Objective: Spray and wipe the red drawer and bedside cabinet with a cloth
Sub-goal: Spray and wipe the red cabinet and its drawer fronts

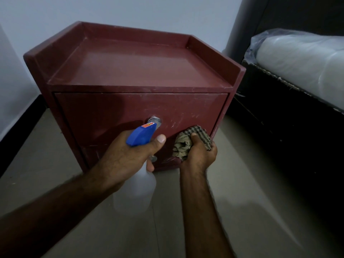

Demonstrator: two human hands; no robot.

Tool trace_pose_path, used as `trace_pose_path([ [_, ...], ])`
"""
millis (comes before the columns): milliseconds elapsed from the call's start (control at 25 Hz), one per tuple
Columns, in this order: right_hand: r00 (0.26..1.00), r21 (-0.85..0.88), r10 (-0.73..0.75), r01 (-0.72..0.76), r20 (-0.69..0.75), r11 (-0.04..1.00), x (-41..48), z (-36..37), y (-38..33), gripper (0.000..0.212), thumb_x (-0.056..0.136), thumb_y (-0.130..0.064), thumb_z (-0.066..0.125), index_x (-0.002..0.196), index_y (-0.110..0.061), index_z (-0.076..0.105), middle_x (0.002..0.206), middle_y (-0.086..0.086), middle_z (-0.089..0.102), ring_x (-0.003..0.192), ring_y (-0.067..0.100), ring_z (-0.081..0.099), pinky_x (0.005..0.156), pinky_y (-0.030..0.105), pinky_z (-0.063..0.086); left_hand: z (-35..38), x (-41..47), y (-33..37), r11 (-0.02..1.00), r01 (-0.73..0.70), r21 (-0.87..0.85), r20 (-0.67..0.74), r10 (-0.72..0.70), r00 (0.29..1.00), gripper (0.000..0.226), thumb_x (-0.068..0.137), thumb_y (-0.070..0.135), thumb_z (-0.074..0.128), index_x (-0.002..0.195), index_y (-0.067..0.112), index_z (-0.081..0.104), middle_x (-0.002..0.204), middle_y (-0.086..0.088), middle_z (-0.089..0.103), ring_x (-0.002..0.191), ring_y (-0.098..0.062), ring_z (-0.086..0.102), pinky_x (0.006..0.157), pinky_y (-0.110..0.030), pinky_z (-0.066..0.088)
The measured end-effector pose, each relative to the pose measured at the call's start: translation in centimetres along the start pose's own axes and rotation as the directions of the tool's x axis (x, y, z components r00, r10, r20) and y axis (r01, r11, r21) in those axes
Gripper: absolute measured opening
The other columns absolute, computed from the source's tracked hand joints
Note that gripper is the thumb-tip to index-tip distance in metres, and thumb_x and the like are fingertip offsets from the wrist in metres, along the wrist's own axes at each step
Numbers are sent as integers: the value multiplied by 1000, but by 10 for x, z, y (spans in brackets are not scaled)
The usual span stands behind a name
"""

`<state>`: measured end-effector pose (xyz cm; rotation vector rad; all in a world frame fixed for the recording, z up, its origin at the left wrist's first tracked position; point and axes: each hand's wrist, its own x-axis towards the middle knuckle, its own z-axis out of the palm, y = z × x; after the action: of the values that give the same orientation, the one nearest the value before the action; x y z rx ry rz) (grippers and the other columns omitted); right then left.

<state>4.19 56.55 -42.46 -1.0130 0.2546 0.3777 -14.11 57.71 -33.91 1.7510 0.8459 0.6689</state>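
Note:
A red bedside cabinet (137, 67) with a raised rim on three sides stands on the floor against the wall. Its upper red drawer (104, 112) is closed and has a round metal knob (154, 120); a second knob (153, 158) shows lower down. My left hand (126, 157) grips a white spray bottle (135, 192) with a blue trigger head (141, 134), its nozzle pointing at the drawer front near the knob. My right hand (199, 155) grips a bunched checked cloth (189, 140) held against the drawer's lower right part.
A dark bed frame (279, 112) with a plastic-wrapped mattress (301, 58) stands close on the right, leaving a narrow gap beside the cabinet. Tiled floor (167, 220) lies in front. A pale wall (130, 10) with a black skirting (20, 120) runs behind and left.

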Motion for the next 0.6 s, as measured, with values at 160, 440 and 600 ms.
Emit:
trace_pose_path([
  [160, 1000, 19, -8, 8, 13, 1000, -2, 12, -11, 54, 78, -2, 82, 125, -21, 65, 108, 10, 76, 88, 26, 78, 76, 46, 66, 0, -2, -2, 1000, -3, 23, 4, 3, 1000, 55, 87, 60, 62, 86, 5, 65, 61, -17, 69, 64, -16, 70, 81, -36, 50],
  [440, 999, 75, -13, 10, 37, 997, 1, 11, -19, 64, 77, -3, 85, 132, -24, 60, 110, 7, 76, 89, 26, 78, 80, 48, 65, 2, -3, 1, 1000, 16, 15, -13, -16, 1000, 51, 88, 57, 64, 87, 6, 66, 60, -15, 69, 61, -9, 70, 74, -29, 45],
  [600, 1000, 77, 14, -14, 9, 997, 5, -1, -10, 59, 80, 4, 80, 133, -13, 59, 114, 15, 74, 90, 30, 78, 74, 49, 66, 2, -5, 7, 1000, 9, 9, -11, -8, 1000, 44, 90, 54, 64, 88, 10, 67, 62, -15, 69, 60, -10, 68, 70, -27, 44],
])
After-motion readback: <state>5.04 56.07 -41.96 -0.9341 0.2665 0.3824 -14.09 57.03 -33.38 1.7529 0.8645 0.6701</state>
